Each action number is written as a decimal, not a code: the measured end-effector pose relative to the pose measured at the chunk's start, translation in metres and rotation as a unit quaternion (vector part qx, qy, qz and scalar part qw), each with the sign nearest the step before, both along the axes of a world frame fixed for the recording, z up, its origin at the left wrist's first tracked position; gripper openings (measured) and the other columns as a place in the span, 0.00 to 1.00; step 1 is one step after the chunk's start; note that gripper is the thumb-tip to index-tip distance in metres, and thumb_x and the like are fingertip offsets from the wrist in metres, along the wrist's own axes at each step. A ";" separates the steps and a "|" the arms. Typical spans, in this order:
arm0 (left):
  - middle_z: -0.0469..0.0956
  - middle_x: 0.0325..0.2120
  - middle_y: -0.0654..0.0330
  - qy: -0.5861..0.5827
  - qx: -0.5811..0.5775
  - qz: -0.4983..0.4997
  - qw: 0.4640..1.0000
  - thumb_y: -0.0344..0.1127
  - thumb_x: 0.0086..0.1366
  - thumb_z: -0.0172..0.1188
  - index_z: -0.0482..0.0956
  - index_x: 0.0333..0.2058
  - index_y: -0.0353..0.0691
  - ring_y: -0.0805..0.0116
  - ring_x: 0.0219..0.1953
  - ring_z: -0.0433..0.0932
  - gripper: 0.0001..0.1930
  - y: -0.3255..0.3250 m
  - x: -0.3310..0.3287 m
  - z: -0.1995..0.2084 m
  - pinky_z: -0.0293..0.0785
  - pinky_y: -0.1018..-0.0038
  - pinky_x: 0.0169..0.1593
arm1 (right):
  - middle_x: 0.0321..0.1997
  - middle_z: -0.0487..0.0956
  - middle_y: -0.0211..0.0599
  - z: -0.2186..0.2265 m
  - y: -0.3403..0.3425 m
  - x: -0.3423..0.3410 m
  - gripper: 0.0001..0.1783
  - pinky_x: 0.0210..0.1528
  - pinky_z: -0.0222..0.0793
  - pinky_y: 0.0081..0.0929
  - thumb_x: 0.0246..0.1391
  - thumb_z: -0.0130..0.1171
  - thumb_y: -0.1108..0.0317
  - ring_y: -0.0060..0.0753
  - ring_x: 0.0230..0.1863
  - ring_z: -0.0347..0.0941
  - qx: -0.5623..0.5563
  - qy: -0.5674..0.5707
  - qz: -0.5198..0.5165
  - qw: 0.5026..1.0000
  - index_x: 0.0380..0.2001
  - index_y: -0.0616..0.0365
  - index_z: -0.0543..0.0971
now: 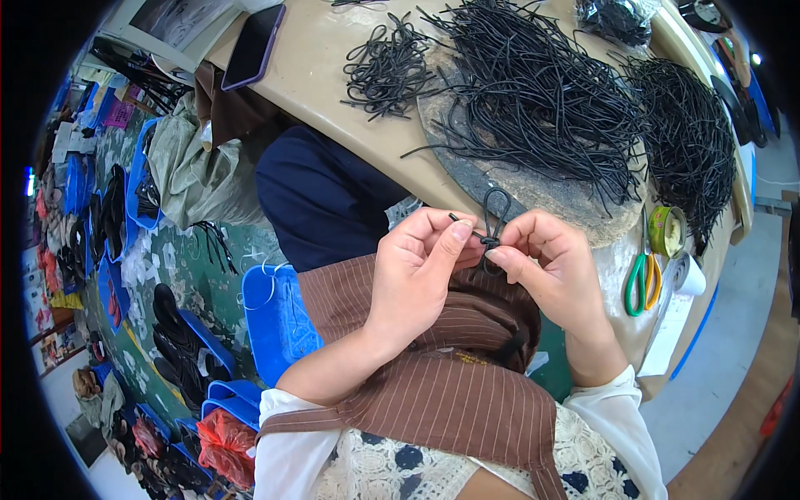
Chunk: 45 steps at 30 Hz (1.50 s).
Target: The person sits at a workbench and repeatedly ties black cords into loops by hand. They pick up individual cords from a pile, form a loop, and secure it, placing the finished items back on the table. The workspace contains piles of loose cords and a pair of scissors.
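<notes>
Over my lap, both hands pinch one thin black cord (497,203) that is looped and crossed in a knot. My left hand (419,265) grips a short end of the cord between thumb and fingertips. At the knot, my right hand (552,265) closes thumb and forefinger on the cord, and a narrow loop stands up between the hands. Beyond them lies a big heap of loose black cords (542,100) on a round grey stone-like slab (604,223). To its left on the table rests a smaller pile of looped, knotted cords (387,71).
Scissors (642,279) with green and orange handles lie right of my right hand, beside a small round green tin (667,231) and a white roll (688,275). More black cords (683,137) hang at the table's right. A phone (254,47) lies far left; blue bins (279,325) stand below.
</notes>
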State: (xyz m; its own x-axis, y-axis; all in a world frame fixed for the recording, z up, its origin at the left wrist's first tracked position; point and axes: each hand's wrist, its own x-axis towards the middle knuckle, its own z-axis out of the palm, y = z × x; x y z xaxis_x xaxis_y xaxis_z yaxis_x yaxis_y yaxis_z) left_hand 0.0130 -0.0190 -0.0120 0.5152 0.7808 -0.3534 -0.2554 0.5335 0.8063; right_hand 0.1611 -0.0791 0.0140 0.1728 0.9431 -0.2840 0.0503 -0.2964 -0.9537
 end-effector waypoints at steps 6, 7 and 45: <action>0.75 0.25 0.58 0.023 0.092 0.005 0.996 0.33 0.63 0.47 0.67 0.31 0.33 0.78 0.29 0.74 0.08 0.000 -0.001 0.000 0.73 0.80 0.36 | 0.24 0.71 0.21 0.008 0.001 0.004 0.03 0.26 0.60 0.07 0.48 0.55 0.75 0.06 0.25 0.64 -0.063 0.151 0.020 0.986 0.28 0.63 0.72; 0.75 0.25 0.58 0.020 0.109 0.009 0.994 0.33 0.63 0.47 0.67 0.30 0.34 0.78 0.29 0.74 0.08 0.000 -0.001 -0.002 0.73 0.80 0.35 | 0.24 0.71 0.21 0.006 0.000 0.004 0.04 0.26 0.60 0.07 0.49 0.55 0.75 0.06 0.25 0.64 -0.061 0.171 0.015 0.983 0.29 0.63 0.73; 0.76 0.30 0.51 -0.040 -0.160 -0.283 0.945 0.28 0.57 0.53 0.73 0.31 0.33 0.65 0.31 0.78 0.05 0.042 0.002 0.025 0.76 0.74 0.35 | 0.38 0.76 0.41 -0.012 -0.007 -0.001 0.09 0.37 0.70 0.20 0.52 0.51 0.74 0.22 0.32 0.72 0.136 0.233 -0.116 0.956 0.36 0.67 0.73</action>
